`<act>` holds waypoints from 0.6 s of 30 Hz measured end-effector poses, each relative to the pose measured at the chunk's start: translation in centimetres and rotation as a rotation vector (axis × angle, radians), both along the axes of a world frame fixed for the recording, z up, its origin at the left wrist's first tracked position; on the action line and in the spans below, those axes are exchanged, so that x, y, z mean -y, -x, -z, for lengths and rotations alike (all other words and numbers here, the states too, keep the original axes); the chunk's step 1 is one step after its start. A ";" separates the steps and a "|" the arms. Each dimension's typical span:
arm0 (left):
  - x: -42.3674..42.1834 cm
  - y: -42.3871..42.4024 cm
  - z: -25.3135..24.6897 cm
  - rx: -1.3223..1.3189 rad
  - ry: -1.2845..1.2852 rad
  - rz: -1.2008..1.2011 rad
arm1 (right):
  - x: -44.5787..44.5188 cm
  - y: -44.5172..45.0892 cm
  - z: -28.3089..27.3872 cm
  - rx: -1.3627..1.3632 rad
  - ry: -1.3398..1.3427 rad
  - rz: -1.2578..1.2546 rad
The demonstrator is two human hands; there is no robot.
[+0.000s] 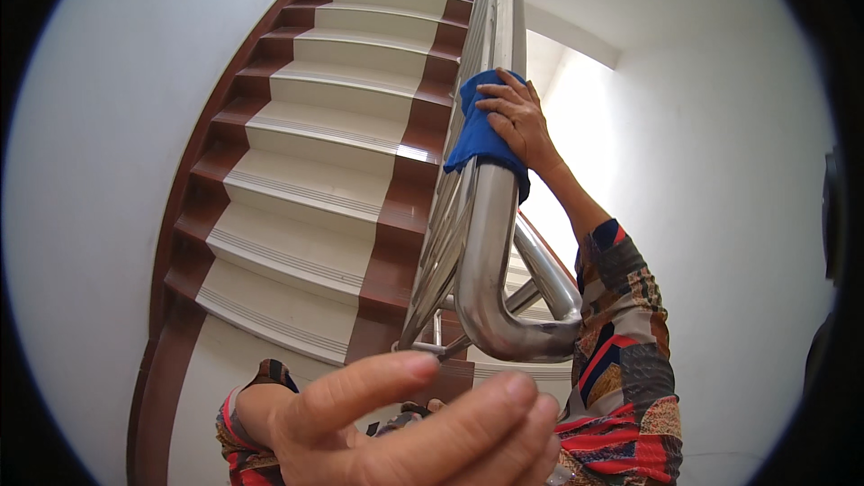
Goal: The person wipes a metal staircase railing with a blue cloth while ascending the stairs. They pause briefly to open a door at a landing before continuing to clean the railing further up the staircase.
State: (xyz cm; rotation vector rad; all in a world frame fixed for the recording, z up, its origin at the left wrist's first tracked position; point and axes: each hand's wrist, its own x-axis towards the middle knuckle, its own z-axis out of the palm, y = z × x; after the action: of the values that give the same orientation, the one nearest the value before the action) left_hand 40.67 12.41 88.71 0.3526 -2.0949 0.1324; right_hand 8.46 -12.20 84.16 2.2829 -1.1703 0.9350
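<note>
My right hand (520,118) presses a blue cloth (482,135) onto the top of a shiny metal handrail (496,209), its fingers spread over the cloth, which wraps over the rail. Below the cloth the rail bends round near my right sleeve. My left hand (418,425) is large and close to the camera at the bottom of the picture, with thumb and fingers apart and nothing between them. It appears in front of the lower end of the railing; no contact with the rail can be made out.
A staircase (304,128) of pale steps with red-brown edges rises at left, beside a white wall (101,148). Metal balusters (439,243) stand under the rail. More steps show through the railing at right, and another white wall (729,229) lies beyond.
</note>
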 end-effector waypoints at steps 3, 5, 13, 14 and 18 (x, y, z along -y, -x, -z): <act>-0.6 1.7 0.8 -0.112 -0.012 0.026 | -3.4 -1.1 1.7 0.000 -0.019 -0.054; -1.9 3.8 1.7 -0.362 -0.164 0.033 | -5.7 -1.5 2.8 -0.047 -0.014 -0.096; 2.0 3.5 1.9 -0.372 0.002 0.528 | -9.5 -3.4 3.7 -0.060 -0.078 -0.118; 2.1 3.3 1.7 -0.412 -0.045 0.608 | -9.5 -3.5 3.6 -0.054 -0.088 -0.127; 2.2 1.8 1.9 -0.455 -0.119 0.626 | -9.3 -3.7 3.4 -0.034 -0.077 -0.146</act>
State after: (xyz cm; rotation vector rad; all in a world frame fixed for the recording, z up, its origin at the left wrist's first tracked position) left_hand 38.82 10.20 86.86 -0.2017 -1.6722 -0.4086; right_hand 12.11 -2.88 80.76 2.4631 -1.0540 0.9142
